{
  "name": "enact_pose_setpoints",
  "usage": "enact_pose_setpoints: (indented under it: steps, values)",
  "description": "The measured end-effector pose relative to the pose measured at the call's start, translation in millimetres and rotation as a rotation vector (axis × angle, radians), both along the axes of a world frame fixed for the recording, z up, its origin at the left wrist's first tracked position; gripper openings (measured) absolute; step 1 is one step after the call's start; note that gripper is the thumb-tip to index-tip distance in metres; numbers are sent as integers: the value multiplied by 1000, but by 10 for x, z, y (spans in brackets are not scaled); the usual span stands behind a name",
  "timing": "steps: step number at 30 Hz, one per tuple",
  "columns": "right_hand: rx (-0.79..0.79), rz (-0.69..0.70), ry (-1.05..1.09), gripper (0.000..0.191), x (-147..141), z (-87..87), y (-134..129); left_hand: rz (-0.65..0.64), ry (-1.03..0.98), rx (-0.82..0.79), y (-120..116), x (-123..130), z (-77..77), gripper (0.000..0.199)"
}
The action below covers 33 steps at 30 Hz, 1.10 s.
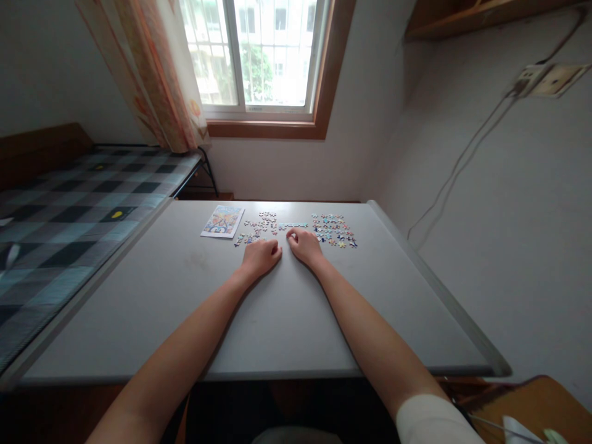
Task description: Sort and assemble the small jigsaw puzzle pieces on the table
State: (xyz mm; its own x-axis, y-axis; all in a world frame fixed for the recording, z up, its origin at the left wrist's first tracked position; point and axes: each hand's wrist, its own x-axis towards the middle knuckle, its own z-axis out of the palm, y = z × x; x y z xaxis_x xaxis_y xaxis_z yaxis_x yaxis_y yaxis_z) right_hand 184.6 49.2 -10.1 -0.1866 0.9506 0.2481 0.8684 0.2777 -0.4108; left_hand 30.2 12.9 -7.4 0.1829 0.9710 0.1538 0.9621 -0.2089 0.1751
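My left hand (262,254) rests on the table in a loose fist, just in front of the left cluster of jigsaw puzzle pieces (267,224). Its curled fingers hide whatever might be inside. To its right, my right hand (305,245) has its fingers curled and the fingertips close together; I cannot make out whether a piece is between them. Beyond it runs a short joined strip of puzzle pieces (293,226). Loose pieces (340,229) lie in rough rows to the right of that hand. A colourful printed picture sheet (222,221) lies at the left.
The grey-white table (185,320) has raised side edges. A bed with a checked cover (102,197) stands along its left. Behind are a window (259,55) and a curtain (152,74). A cable (462,157) hangs on the right wall. A wooden stool (536,404) is at lower right.
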Motion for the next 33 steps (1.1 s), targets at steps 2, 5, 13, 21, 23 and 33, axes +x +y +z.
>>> enact_pose_setpoints:
  steps: [2, 5, 13, 21, 23, 33]
  values:
    - [0, 0, 0, 22, 1, -2, 0, 0, -2, 0, 1, -1, -3, 36]
    - [5, 1, 1, 22, 3, -3, 2, 2, -2, -1, 1, -1, -2, 35]
    - [11, 0, -3, 21, 6, -13, 11, 6, 5, -14, -8, 3, 18, 35]
    - [10, -2, -6, 21, 3, 4, -1, 9, -4, -13, -13, 8, 28, 35]
    - [10, -4, -8, 22, 2, 4, -2, 12, -1, -18, -14, 9, 30, 35]
    - [7, -1, -11, 22, 4, -9, 6, 14, 3, -21, -13, 8, 28, 35]
